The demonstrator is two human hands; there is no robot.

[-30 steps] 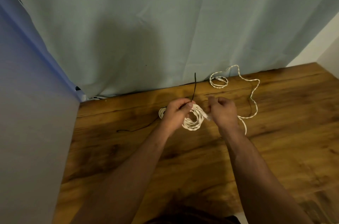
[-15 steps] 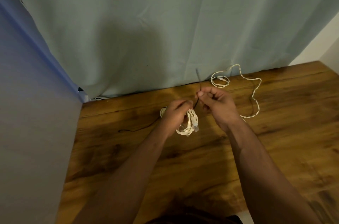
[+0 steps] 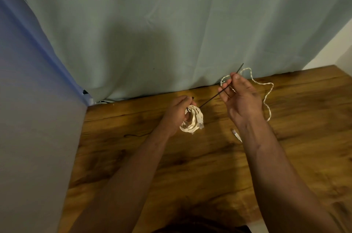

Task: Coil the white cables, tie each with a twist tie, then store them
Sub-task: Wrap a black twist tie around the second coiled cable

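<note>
Bench [image 3: 190, 166]: brown wood with dark grain.
Loose white cable [image 3: 271, 85]: lies uncoiled at the far right, with its plug end [image 3: 236, 133] nearer.
Dark twist tie [image 3: 133, 135]: lies at the left.

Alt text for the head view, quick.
The left hand grips a coiled white cable over a wooden table while the right hand pinches a dark twist tie running to the coil. A loose white cable lies behind.

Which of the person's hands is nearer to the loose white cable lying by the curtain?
Right. The right hand, pinching the twist tie, overlaps a loop of the loose cable in this view. The left hand is farther left, gripping the coiled cable.
</note>
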